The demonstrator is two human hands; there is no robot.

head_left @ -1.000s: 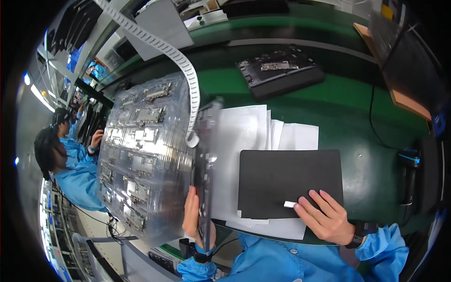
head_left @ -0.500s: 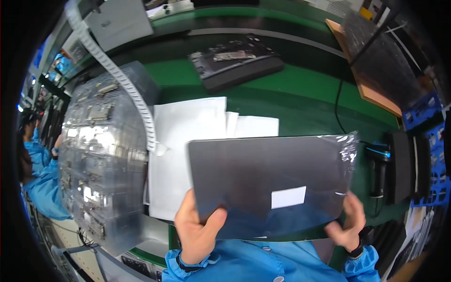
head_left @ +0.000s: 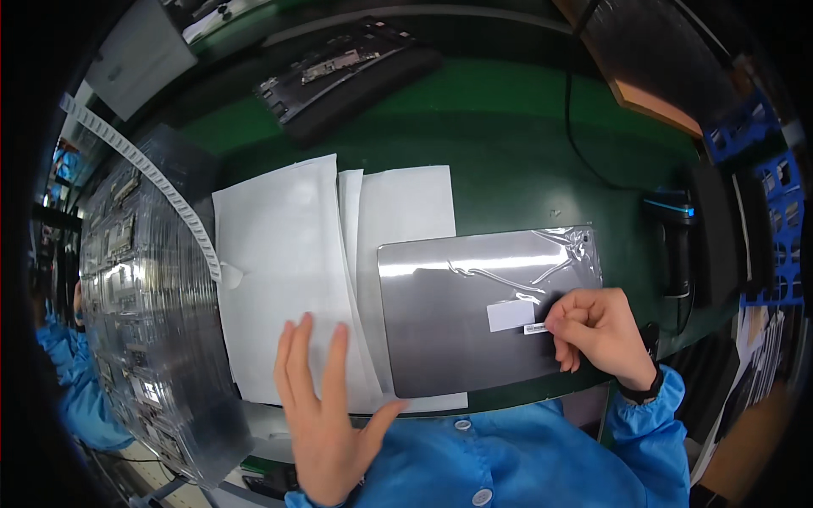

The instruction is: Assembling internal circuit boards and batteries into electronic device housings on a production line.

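A dark grey tablet [head_left: 440, 330] lies back up, partly on the white sheets, with clear wrinkled film [head_left: 550, 258] over it. A plain white label [head_left: 506, 317] sits near its middle. My right hand [head_left: 597, 330] is over the tablet's right part, thumb and forefinger pinched on one end of a small printed sticker [head_left: 534, 328]. The sticker is just below the white label's right corner; whether it touches the tablet I cannot tell. My left hand [head_left: 322, 423] holds nothing, its fingers spread above the stacked white sheets [head_left: 284, 254].
Clear plastic trays of circuit boards [head_left: 127, 288] are stacked at the left, with a strip of white labels [head_left: 161, 186] hanging beside them. A black scanner [head_left: 675, 245] with a cable stands at the right. An opened device [head_left: 339, 68] rests on dark foam at the back.
The tablet has gone from being held up in both hands to lying on the table and sheets. My left hand has let go; my right hand now pinches a small sticker.
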